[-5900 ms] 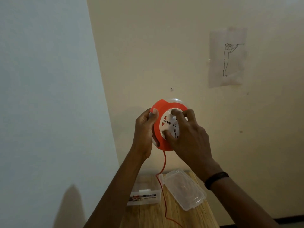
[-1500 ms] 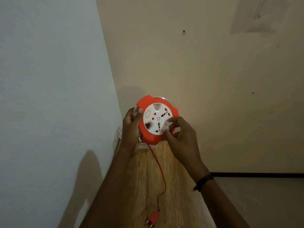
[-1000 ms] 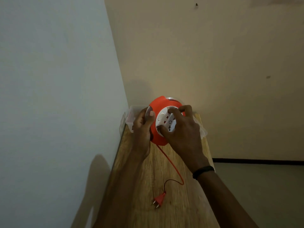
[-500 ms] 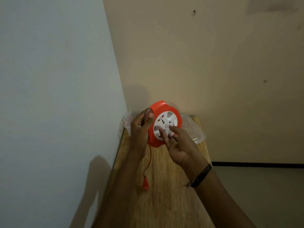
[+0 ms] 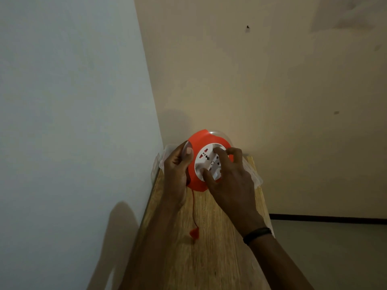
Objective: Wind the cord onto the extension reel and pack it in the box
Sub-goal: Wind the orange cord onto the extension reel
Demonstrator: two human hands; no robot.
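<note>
An orange reel (image 5: 198,141) with a white socket face (image 5: 206,164), orange cord (image 5: 193,203) and plug (image 5: 194,232), above a wood-grain table (image 5: 209,258)

At the centre of the frame, much of the clear box (image 5: 167,152) is hidden behind the reel (image 5: 201,141) and both hands. The plug (image 5: 194,232) below is blurred, its pins unreadable. The reel's lower right face is covered by the right hand (image 5: 229,183). Both forearms are cut off by the bottom edge.

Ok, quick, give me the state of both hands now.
Left hand: closed on the orange reel rim, holding it up.
Right hand: fingers on the white socket face, gripping it.
</note>
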